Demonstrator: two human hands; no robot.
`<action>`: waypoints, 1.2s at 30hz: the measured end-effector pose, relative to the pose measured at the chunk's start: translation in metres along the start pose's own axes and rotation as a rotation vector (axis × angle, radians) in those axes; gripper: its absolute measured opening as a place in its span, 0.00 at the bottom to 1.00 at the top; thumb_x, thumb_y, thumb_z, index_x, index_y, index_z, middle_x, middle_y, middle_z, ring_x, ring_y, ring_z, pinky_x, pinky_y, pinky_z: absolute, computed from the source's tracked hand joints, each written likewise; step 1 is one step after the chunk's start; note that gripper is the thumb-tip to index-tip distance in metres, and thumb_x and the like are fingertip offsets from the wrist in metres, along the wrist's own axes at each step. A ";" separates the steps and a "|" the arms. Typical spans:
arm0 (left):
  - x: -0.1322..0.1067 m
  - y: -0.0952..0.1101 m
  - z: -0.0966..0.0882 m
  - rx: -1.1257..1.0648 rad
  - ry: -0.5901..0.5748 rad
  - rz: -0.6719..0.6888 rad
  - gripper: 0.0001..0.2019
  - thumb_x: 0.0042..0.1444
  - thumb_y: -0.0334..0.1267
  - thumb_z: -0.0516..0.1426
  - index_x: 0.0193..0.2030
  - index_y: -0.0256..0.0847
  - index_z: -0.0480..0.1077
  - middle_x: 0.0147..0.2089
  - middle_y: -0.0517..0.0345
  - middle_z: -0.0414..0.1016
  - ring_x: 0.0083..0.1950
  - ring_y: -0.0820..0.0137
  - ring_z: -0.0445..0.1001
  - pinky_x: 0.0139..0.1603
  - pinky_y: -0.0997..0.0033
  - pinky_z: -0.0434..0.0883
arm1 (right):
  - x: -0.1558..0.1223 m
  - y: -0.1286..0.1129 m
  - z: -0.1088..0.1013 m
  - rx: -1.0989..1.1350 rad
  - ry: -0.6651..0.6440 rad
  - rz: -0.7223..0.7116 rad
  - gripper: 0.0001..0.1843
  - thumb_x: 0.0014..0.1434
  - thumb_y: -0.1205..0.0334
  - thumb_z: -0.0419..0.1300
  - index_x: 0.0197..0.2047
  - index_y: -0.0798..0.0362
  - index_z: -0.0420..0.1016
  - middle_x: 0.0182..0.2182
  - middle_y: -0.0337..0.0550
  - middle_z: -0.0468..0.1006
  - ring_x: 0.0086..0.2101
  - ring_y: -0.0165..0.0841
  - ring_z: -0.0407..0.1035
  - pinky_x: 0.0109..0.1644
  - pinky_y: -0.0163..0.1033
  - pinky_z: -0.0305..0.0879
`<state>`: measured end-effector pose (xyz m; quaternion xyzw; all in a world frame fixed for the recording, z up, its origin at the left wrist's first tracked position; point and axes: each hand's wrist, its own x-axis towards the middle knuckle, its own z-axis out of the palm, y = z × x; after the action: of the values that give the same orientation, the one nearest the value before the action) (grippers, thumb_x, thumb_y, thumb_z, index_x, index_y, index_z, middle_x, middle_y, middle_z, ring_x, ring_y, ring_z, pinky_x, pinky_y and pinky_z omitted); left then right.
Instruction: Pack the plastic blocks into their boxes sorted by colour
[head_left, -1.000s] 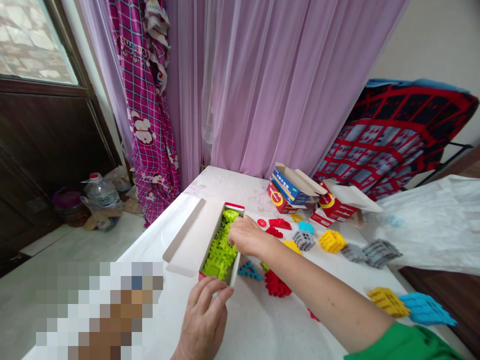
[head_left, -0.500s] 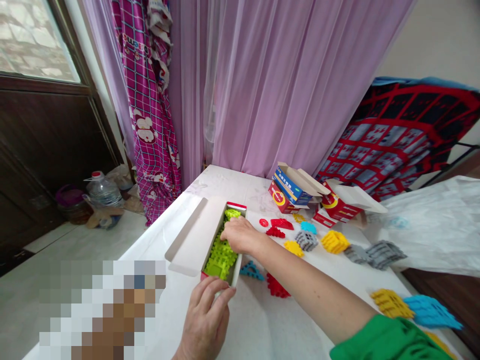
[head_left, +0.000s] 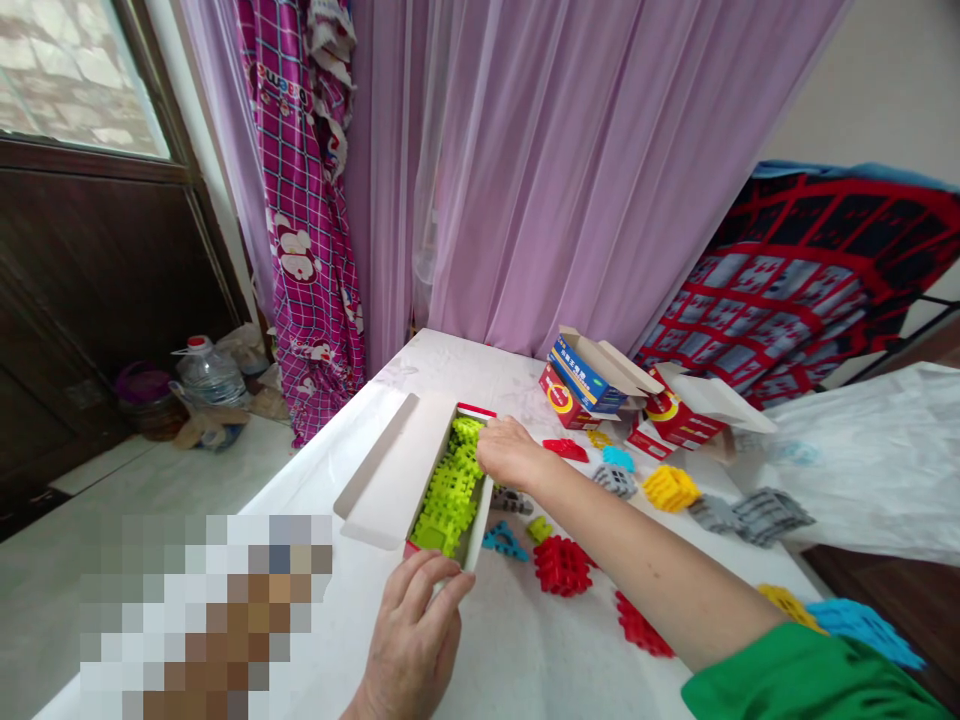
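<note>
An open cardboard box (head_left: pixel 478 525) with a white inside lies lengthwise on the table, its lid flap folded out to the left. Lime-green plastic building blocks (head_left: pixel 448 498) fill much of it. My left hand (head_left: pixel 417 622) grips the box's near end between thumb and fingers. At the far right wall of the box is my right hand (head_left: pixel 510 452), fingers curled down beside the green blocks; whatever is in them is hidden. Just right of the box lie a blue triangular piece (head_left: pixel 506 541), a small green piece (head_left: pixel 538 529) and a red block (head_left: pixel 562 566).
Red and blue cartons (head_left: pixel 585 372) are stacked at the back of the white table (head_left: pixel 517 660), with another open red carton (head_left: pixel 681 410) beside them. Yellow (head_left: pixel 670 488), grey (head_left: pixel 771 518) and blue (head_left: pixel 866 630) blocks spread along the right side. A white plastic sheet (head_left: pixel 885 450) lies at far right.
My right hand has moved right, from over the green blocks to the box's right wall. My left hand keeps its hold on the near end. The view has shifted slightly.
</note>
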<state>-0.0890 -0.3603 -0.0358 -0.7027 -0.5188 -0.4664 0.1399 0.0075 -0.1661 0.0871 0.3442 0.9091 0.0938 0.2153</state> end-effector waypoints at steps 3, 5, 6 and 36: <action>0.001 0.000 0.000 0.004 0.015 0.003 0.17 0.56 0.20 0.50 0.45 0.42 0.72 0.43 0.56 0.76 0.52 0.69 0.70 0.54 0.68 0.70 | 0.005 -0.003 0.002 -0.017 -0.015 0.008 0.13 0.58 0.71 0.56 0.38 0.55 0.83 0.42 0.53 0.82 0.48 0.41 0.69 0.50 0.43 0.59; 0.002 -0.001 0.000 0.001 0.019 0.007 0.17 0.56 0.20 0.50 0.45 0.42 0.72 0.43 0.56 0.76 0.52 0.69 0.70 0.54 0.69 0.70 | 0.007 -0.004 0.002 -0.021 -0.034 0.009 0.13 0.57 0.72 0.56 0.37 0.55 0.83 0.42 0.53 0.82 0.48 0.41 0.70 0.50 0.44 0.59; 0.002 -0.001 0.000 -0.002 0.020 0.007 0.17 0.56 0.21 0.50 0.45 0.42 0.72 0.43 0.56 0.76 0.52 0.70 0.70 0.54 0.69 0.70 | 0.007 -0.005 0.001 -0.021 -0.042 0.009 0.13 0.57 0.72 0.56 0.37 0.55 0.83 0.41 0.53 0.82 0.48 0.41 0.70 0.50 0.45 0.59; -0.003 -0.003 0.003 0.003 0.008 0.002 0.18 0.54 0.20 0.50 0.45 0.43 0.72 0.43 0.55 0.76 0.52 0.69 0.72 0.55 0.69 0.70 | 0.013 -0.006 0.015 0.068 0.272 0.149 0.16 0.65 0.67 0.51 0.44 0.57 0.81 0.42 0.56 0.82 0.46 0.41 0.74 0.45 0.40 0.67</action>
<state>-0.0904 -0.3586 -0.0408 -0.7008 -0.5185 -0.4683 0.1436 0.0025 -0.1615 0.0677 0.4017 0.9045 0.1245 0.0709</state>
